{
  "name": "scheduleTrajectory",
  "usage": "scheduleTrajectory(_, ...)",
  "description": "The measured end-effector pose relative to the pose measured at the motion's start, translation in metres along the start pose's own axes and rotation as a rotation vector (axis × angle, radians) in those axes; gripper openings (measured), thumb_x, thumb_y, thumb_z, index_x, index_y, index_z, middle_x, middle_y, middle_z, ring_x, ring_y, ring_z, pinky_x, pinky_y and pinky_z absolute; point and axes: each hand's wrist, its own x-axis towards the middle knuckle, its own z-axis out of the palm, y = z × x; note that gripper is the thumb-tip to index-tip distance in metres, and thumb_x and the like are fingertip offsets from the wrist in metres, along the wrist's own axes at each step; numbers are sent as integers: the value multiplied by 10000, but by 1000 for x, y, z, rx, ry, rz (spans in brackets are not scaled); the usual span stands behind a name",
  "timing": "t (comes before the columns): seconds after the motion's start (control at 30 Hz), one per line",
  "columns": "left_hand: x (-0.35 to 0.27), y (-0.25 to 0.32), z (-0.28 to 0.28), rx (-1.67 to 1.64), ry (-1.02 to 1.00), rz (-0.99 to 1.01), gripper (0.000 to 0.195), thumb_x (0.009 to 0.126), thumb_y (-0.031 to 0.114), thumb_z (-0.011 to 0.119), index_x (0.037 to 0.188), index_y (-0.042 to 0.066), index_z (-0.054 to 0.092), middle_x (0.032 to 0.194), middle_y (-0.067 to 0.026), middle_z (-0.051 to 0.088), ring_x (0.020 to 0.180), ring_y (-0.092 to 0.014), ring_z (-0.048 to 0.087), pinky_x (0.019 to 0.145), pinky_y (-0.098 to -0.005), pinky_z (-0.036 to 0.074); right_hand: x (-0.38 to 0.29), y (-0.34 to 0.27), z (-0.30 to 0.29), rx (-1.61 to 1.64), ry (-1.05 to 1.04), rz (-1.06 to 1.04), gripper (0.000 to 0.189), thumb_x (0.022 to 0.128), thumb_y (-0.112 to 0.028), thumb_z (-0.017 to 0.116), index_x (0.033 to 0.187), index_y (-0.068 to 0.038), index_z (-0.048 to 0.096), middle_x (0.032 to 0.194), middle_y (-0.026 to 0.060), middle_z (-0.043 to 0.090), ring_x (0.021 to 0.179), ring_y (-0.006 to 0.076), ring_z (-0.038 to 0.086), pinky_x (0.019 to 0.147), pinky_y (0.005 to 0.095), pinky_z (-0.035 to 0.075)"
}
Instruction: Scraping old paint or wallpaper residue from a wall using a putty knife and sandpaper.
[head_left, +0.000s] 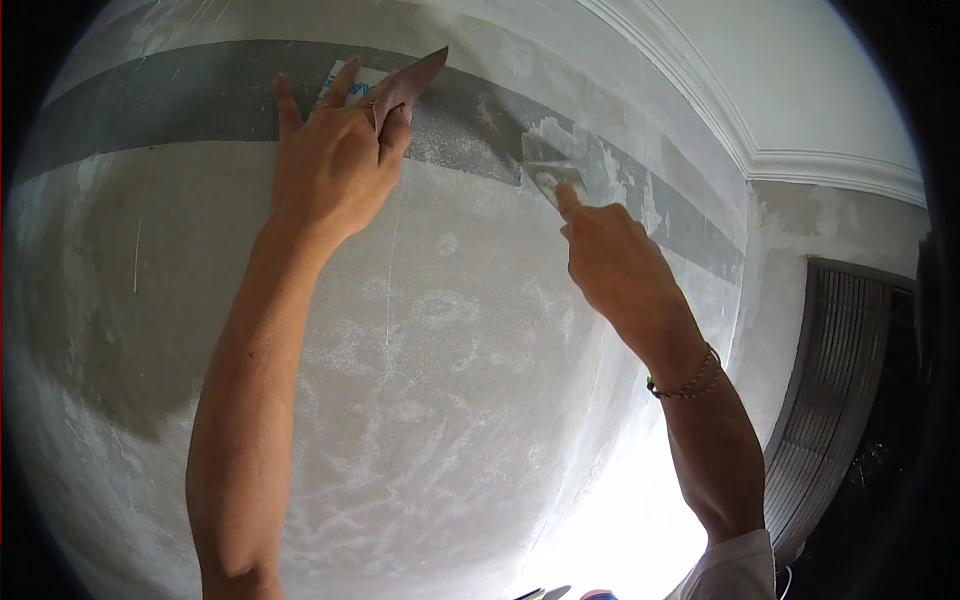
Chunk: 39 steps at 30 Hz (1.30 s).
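A plastered wall (450, 300) with a dark grey horizontal band (217, 90) fills most of the view. My left hand (337, 157) is raised at the band, its thumb holding a folded piece of reddish-brown sandpaper (416, 79). Under its spread fingers is a whitish piece with blue writing (364, 81), against the wall. My right hand (611, 247) grips a putty knife, index finger extended along the broad blade (561, 180). The blade's edge is at the band, by a patch where the surface is scraped pale. The knife's handle is hidden in my fist.
White crown moulding (690, 67) runs along the ceiling to the corner at the right. A dark slatted shutter (832, 375) stands on the adjoining wall. Bright light glares at the lower right. Partly visible objects (598, 595) lie at the bottom edge.
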Motion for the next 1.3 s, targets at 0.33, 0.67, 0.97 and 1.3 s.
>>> scheduleTrajectory(0.33, -2, 1, 3, -20, 47, 9, 352, 956, 272, 424, 1213, 89, 581, 948, -110, 690, 1263, -255, 454, 1095, -631, 99, -3, 4, 4, -89, 5, -2, 397, 916, -79, 492, 1281, 68, 434, 834, 236, 644, 811, 367, 635, 714, 424, 531)
scheduleTrajectory(0.67, 1, 0, -2, 16, 13, -4, 367, 955, 272, 426, 1237, 80, 563, 977, -127, 682, 1264, -259, 452, 1081, -649, 113, -3, 3, 7, -55, -1, -23, 413, 902, -68, 509, 1284, 62, 421, 805, 250, 638, 780, 385, 639, 693, 438, 538)
scheduleTrajectory(0.97, 2, 5, -1, -71, 74, -10, 374, 956, 305, 445, 1008, -16, 630, 1190, -209, 580, 1190, -308, 503, 1116, -576, 99, 5, 2, -4, -41, -33, 2, 259, 849, 0, 453, 1100, 57, 490, 864, 285, 623, 798, 420, 650, 658, 452, 558)
scheduleTrajectory(1.3, 0, 1, -1, -6, 9, -7, 327, 952, 276, 437, 1087, 56, 638, 961, -140, 680, 1257, -264, 458, 1081, -651, 114, -2, 1, -2, -17, -77, -4, 236, 864, -19, 457, 1078, 64, 511, 870, 287, 619, 828, 432, 639, 704, 447, 553)
